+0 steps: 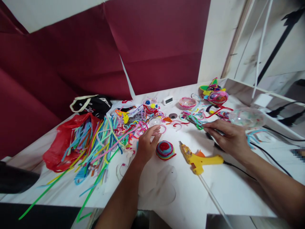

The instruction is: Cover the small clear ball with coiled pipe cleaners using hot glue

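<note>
My left hand pinches a curled pink pipe cleaner between thumb and fingers. Just right of it, a dome wound with red, blue and yellow pipe cleaners rests on the white table. My right hand is closed, palm down, by the dark and green handles of a tool, above the table's right part; its fingertips seem to be round a handle. Between the hands and nearer to me lies a yellow glue gun with a clear glue stick in its back.
Many coloured pipe cleaners spill from a red plastic bag at left. Clear bowls, a small digital display and decorated figures stand farther back. Black cables run along the right.
</note>
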`<move>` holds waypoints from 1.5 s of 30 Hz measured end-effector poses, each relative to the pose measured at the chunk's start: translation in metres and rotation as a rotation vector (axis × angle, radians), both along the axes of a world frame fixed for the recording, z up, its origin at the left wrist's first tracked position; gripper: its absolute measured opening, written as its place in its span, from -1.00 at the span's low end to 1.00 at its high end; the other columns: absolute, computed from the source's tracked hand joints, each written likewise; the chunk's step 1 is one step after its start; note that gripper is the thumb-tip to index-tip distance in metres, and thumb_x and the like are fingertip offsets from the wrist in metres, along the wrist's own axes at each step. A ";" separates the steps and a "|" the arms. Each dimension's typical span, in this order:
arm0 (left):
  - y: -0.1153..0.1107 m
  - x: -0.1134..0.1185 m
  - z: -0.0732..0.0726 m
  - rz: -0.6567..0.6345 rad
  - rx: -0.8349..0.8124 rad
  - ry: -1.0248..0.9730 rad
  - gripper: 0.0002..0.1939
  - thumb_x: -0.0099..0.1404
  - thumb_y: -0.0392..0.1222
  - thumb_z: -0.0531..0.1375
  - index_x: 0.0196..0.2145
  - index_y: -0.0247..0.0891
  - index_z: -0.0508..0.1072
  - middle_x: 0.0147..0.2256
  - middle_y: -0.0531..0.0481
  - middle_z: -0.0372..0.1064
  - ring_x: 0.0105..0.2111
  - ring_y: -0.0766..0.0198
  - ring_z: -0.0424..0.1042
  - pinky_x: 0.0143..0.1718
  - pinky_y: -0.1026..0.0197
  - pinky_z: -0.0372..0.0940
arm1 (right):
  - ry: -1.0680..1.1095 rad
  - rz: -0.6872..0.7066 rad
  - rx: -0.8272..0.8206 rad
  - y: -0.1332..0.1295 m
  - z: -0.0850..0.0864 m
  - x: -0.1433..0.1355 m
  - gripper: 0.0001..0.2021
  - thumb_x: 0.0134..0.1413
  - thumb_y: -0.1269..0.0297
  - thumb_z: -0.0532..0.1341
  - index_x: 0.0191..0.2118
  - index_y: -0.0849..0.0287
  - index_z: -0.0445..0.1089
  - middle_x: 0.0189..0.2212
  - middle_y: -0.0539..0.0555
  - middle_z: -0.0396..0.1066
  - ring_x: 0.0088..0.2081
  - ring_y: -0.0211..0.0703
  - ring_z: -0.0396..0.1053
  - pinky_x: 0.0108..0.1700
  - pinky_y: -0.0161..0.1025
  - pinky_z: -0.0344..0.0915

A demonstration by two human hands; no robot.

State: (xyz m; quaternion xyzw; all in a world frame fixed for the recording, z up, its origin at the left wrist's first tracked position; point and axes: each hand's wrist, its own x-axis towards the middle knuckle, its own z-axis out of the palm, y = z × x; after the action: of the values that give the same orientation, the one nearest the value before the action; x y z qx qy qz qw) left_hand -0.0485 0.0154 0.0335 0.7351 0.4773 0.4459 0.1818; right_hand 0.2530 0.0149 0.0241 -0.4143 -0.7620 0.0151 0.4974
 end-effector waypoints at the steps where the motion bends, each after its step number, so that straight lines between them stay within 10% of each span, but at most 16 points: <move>1: 0.000 -0.001 0.000 0.011 -0.019 0.022 -0.66 0.35 -0.11 0.14 0.03 -0.28 0.40 -0.03 -0.17 0.49 -0.08 0.17 0.50 -0.02 0.13 0.38 | -0.015 -0.002 0.031 0.002 -0.001 0.002 -0.88 0.19 0.37 0.23 -0.20 0.08 0.51 -0.39 0.07 0.51 -0.37 -0.07 0.48 -0.31 -0.17 0.35; 12: -0.008 -0.007 0.004 -0.211 -0.331 0.493 -0.03 -0.16 0.20 0.44 0.15 -0.24 0.27 0.19 -0.26 0.19 0.20 -0.14 0.19 0.22 -0.12 0.14 | -0.323 0.071 0.042 0.016 -0.013 0.017 -0.82 0.22 0.49 0.13 -0.20 0.20 0.48 -0.32 0.14 0.54 -0.31 -0.08 0.51 -0.29 -0.22 0.39; 27: -0.020 0.014 0.005 -0.111 -0.357 0.661 -0.24 0.06 0.01 0.33 0.16 -0.34 0.26 0.08 -0.32 0.29 0.09 -0.16 0.30 0.12 -0.14 0.22 | -0.419 0.191 -0.059 0.006 -0.006 0.012 -0.81 0.22 0.43 0.14 -0.15 0.24 0.49 -0.21 0.21 0.49 -0.14 0.02 0.46 -0.09 -0.10 0.40; 45: -0.008 0.007 0.008 -0.219 -0.649 -0.422 -0.41 0.07 -0.08 0.35 0.05 -0.16 0.31 -0.09 -0.06 0.35 -0.07 0.09 0.39 -0.13 0.11 0.34 | -0.589 0.446 -0.644 -0.021 0.023 0.000 -0.80 0.18 0.18 0.20 -0.14 0.15 0.44 -0.15 0.14 0.43 -0.13 -0.02 0.42 -0.07 -0.09 0.34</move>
State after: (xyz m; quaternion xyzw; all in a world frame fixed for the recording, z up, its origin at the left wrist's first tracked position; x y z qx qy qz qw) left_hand -0.0415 0.0070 0.0411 0.5783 0.4644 0.3911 0.5450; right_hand 0.2533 -0.0065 0.0474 -0.3607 -0.8970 0.2384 0.0919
